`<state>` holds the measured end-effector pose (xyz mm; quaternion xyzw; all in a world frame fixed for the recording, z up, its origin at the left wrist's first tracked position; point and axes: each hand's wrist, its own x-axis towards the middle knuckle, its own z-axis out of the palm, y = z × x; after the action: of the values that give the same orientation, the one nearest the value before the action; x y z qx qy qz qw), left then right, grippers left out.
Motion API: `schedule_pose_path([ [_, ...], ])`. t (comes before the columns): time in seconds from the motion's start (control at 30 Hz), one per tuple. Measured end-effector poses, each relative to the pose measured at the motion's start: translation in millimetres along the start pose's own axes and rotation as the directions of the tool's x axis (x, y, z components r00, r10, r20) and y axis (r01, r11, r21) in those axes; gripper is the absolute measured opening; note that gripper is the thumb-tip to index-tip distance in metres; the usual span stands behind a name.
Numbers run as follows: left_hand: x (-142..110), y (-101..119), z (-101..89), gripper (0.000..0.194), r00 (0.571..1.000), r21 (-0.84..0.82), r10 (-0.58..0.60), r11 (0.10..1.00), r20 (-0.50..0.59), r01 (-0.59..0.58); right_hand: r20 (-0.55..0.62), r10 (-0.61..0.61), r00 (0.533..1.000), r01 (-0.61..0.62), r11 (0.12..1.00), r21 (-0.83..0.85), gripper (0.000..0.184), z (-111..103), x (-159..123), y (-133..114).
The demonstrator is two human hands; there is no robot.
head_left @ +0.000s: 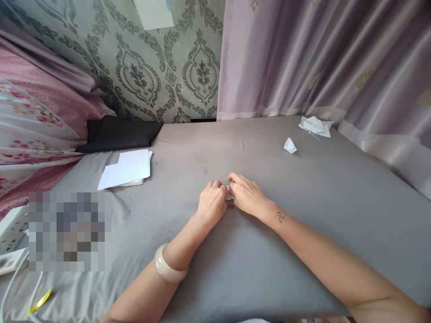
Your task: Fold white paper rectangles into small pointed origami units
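Between my two hands is a small folded piece of white paper (pixel 229 194), mostly covered by the fingers. My left hand (pixel 213 200) grips its left side with curled fingers, and a pale bangle circles that wrist. From the right, my right hand (pixel 248 194) pinches the same paper, its forefinger bent over the top. Both hands rest low over the grey sheet (pixel 266 264). Farther back on the right stands a small folded white paper shape (pixel 290 146). Which folds the held paper has cannot be made out.
A stack of white paper sheets (pixel 129 168) lies at left, before a black folded cloth (pixel 121 133). Crumpled white paper (pixel 315 126) and a thin greenish stick (pixel 314 136) lie far right. Power strips (pixel 13 229), cables and a yellow strip (pixel 39 303) sit near left. Curtains (pixel 286 58) border the right.
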<state>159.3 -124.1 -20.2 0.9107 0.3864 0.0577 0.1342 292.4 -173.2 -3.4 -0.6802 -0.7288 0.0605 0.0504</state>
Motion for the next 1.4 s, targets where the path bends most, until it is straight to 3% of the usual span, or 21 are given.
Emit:
schedule_pose_path([
  [0.07, 0, -6, 7.0, 0.023, 0.988, -0.271, -0.064, 0.962, -0.142, 0.023, -0.075, 0.127, 0.989, -0.12, 0.989, 0.085, 0.017, 7, -3, 0],
  [0.13, 1, -8, 12.9, 0.036, 0.957, -0.569, -0.177, 0.822, -0.228, 0.016, -0.145, 0.254, 0.956, -0.228, 0.958, 0.176, 0.016, 13, -6, -3],
  [0.2, 3, -7, 17.6, 0.048, 0.939, -0.792, -0.284, 0.61, -0.195, 0.02, -0.222, 0.341, 0.914, -0.282, 0.924, 0.259, 0.018, 19, -9, -9],
  [0.3, 4, -2, 21.6, 0.04, 0.941, -0.944, -0.331, 0.328, -0.07, 0.045, -0.32, 0.381, 0.867, -0.256, 0.894, 0.369, 0.02, 22, -12, -18],
  [0.4, 4, -1, 20.0, 0.024, 0.947, -0.978, -0.317, 0.209, -0.049, 0.019, -0.346, 0.352, 0.87, -0.17, 0.871, 0.46, 0.022, 19, -18, -24],
  [0.5, 4, -5, 15.0, 0.023, 0.946, -0.976, -0.321, 0.215, -0.046, 0.026, -0.357, 0.314, 0.88, -0.06, 0.818, 0.572, 0.024, 14, -26, -26],
  [0.6, 5, -10, 12.2, 0.022, 0.941, -0.969, -0.337, 0.244, -0.037, 0.049, -0.341, 0.422, 0.84, -0.053, 0.689, 0.723, 0.028, 11, -27, -19],
  [0.7, 5, -11, 11.8, 0.025, 0.949, -0.954, -0.315, 0.282, 0.008, 0.102, -0.17, 0.53, 0.831, -0.134, 0.488, 0.863, 0.033, 13, -21, -6],
  [0.83, 1, -7, 8.7, 0.028, 0.969, -0.924, -0.244, 0.361, 0.041, 0.13, 0.039, 0.466, 0.884, -0.207, 0.315, 0.926, 0.028, 24, -14, 5],
  [0.97, -1, -2, 5.6, 0.024, 0.969, -0.915, -0.247, 0.387, 0.016, 0.113, 0.044, 0.473, 0.88, -0.226, 0.335, 0.915, 0.023, 34, -12, 2],
  [1.1, -3, 0, 7.2, 0.026, 0.964, -0.931, -0.259, 0.332, 0.062, 0.149, -0.018, 0.546, 0.838, -0.248, 0.411, 0.877, 0.021, 36, -12, -2],
  [1.2, -3, -1, 9.9, 0.025, 0.966, -0.935, -0.25, 0.322, 0.065, 0.146, -0.041, 0.555, 0.831, -0.244, 0.43, 0.869, 0.02, 34, -12, -4],
  [1.4, -6, -1, 10.5, 0.02, 0.966, -0.824, -0.258, 0.542, 0.026, 0.167, -0.036, 0.557, 0.83, -0.273, 0.462, 0.844, 0.019, 30, -14, -7],
])
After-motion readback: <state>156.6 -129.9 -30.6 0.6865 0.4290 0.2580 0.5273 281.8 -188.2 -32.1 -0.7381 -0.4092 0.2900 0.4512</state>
